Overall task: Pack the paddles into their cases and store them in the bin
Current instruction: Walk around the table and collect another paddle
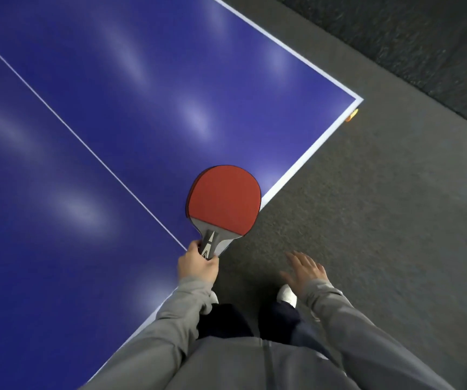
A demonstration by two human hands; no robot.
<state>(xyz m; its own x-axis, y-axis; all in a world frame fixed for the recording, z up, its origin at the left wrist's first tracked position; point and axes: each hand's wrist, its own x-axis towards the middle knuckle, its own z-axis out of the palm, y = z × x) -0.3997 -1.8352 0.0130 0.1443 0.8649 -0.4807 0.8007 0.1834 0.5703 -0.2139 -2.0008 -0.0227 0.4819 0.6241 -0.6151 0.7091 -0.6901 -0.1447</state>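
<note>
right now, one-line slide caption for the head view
Left hand grips a red paddle by its handle over the blue table's corner; right hand hangs open above grey carpet.

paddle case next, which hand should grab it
Right. The right hand is open and holds nothing, while the left hand grips the handle of the red paddles. No case is in view.

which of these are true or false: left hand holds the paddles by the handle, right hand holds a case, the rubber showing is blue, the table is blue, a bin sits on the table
1. The left hand holds the paddles by the handle. True.
2. The right hand holds a case. False: it is open and holds nothing.
3. The rubber showing is blue. False: it is red.
4. The table is blue. True.
5. A bin sits on the table. False: no bin is in view.
</note>
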